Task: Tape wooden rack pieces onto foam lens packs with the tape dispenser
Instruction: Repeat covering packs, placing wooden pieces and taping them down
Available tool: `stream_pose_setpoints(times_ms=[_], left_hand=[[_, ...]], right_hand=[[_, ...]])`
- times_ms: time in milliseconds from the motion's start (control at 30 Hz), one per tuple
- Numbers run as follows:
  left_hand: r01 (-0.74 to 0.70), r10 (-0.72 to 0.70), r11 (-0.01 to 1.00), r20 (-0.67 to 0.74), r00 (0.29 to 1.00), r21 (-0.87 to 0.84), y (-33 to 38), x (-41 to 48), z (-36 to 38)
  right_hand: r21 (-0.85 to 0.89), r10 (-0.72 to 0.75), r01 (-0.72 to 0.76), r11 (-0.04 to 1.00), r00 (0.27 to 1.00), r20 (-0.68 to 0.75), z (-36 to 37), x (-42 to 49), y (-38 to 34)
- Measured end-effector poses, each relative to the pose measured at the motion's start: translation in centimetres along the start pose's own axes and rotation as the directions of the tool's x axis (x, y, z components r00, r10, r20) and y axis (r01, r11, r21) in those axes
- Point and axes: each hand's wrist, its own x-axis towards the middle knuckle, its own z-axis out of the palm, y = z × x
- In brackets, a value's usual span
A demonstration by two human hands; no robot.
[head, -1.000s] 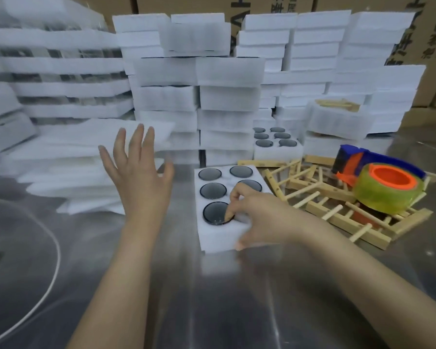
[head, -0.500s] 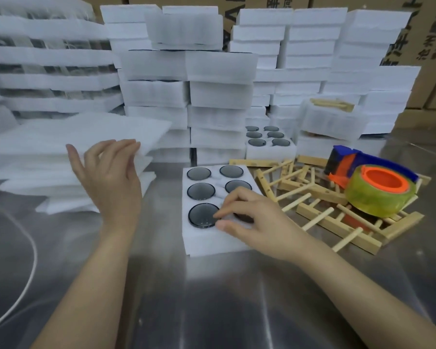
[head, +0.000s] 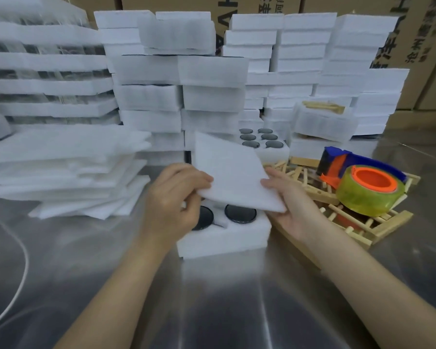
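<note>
The pack is a white foam block on the steel table, directly in front of the person, with round dark lenses seated in its top face. A thin white foam sheet is held tilted above the pack, its far corner raised. The left hand pinches the sheet's left edge between thumb and curled fingers. The right hand grips the right edge, thumb on top, palm turned up. The sheet and left hand hide most of the pack's top, so only two lenses show, one in part; the right fingers under the sheet cannot be seen. The wooden racks lie in a loose pile just right of the pack, partly behind the right hand. The tape dispenser rests on the racks, covering several pieces. A stack of sheets lies to the left, cut off at the frame edge.
</note>
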Motion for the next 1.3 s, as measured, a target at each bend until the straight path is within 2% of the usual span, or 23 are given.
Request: stream_pose_setpoints(times_ms=[67,100,133,167,200,233,267,300,333,467,600,700,800,933,1000,1067,1133,1200,1300], left_hand=[[0.2,-0.203,0.973,-0.01,0.979,-0.112,0.0,-0.1,-0.1],[0.342,-0.346,0.928,-0.003,0.938,-0.151,0.0,-0.1,0.0],[0.493,-0.498,0.853,0.015,0.867,-0.17,0.0,-0.1,0.3],[0.644,-0.647,0.743,0.053,0.761,-0.179,-0.1,-0.3,0.6],[0.782,-0.782,0.589,0.104,0.615,-0.202,-0.3,-0.5,1.0],[0.889,-0.881,0.38,0.194,0.432,-0.255,-0.6,-0.8,1.2],[0.941,-0.913,0.155,0.319,0.253,-0.301,-0.8,-0.9,1.3],[0.95,-0.889,-0.01,0.438,0.136,-0.313,-1.1,-1.1,1.3],[0.948,-0.852,-0.086,0.516,0.089,-0.305,-1.3,-1.4,1.3],[0.922,-0.816,-0.133,0.568,0.106,-0.363,-1.2,-1.6,1.1],[0.899,-0.765,-0.151,0.624,0.157,-0.412,-0.9,-1.7,1.2],[0.899,-0.717,-0.133,0.666,0.203,-0.417,-0.4,-1.7,1.2],[0.902,-0.719,-0.128,0.665,0.202,-0.413,-0.4,-1.6,1.3],[0.897,-0.713,-0.13,0.669,0.212,-0.423,-0.3,-1.5,1.1],[0.903,-0.757,-0.094,0.619,0.208,-0.419,-0.3,-1.3,1.1],[0.923,-0.832,-0.012,0.516,0.205,-0.385,-0.3,-1.0,1.2],[0.936,-0.856,0.071,0.461,0.235,-0.345,-0.4,-0.8,1.1],[0.943,-0.799,0.106,0.537,0.269,-0.315,-0.5,-0.5,0.8],[0.963,-0.699,0.076,0.674,0.238,-0.26,-0.5,-0.5,0.5]], right_hand=[[-0.148,-0.02,0.013,0.989,0.999,-0.048,-0.1,0.1,0.2],[-0.198,-0.05,0.039,0.979,0.998,-0.05,-0.2,0.0,0.3],[-0.26,-0.083,0.071,0.963,0.996,-0.036,-0.2,-0.1,0.3],[-0.326,-0.111,0.1,0.94,0.994,-0.015,-0.1,-0.1,0.4],[-0.39,-0.133,0.127,0.912,0.991,0.012,-0.1,-0.1,0.6],[-0.445,-0.145,0.145,0.884,0.989,0.035,-0.1,0.0,0.8],[-0.492,-0.144,0.152,0.857,0.988,0.054,-0.1,0.1,0.9],[-0.525,-0.132,0.147,0.838,0.989,0.066,-0.1,0.2,1.0],[-0.55,-0.122,0.144,0.823,0.99,0.078,-0.3,0.3,1.1],[-0.591,-0.105,0.161,0.79,0.986,0.129,-0.5,0.3,1.4],[-0.591,-0.084,0.153,0.792,0.986,0.142,-0.5,0.5,1.6],[-0.656,-0.057,0.097,0.748,0.995,0.082,-0.2,0.3,1.5],[-0.633,-0.057,0.087,0.769,0.996,0.068,0.2,0.2,1.4],[-0.648,-0.065,0.126,0.752,0.991,0.117,0.3,0.3,1.4],[-0.642,-0.082,0.15,0.752,0.987,0.135,0.4,0.3,1.4],[-0.643,-0.098,0.166,0.748,0.985,0.141,0.5,0.3,1.5],[-0.648,-0.114,0.183,0.74,0.982,0.148,0.5,0.3,1.6],[-0.661,-0.131,0.207,0.721,0.978,0.164,0.4,0.3,1.6],[-0.731,-0.161,0.262,0.63,0.965,0.207,0.1,0.2,1.8]])
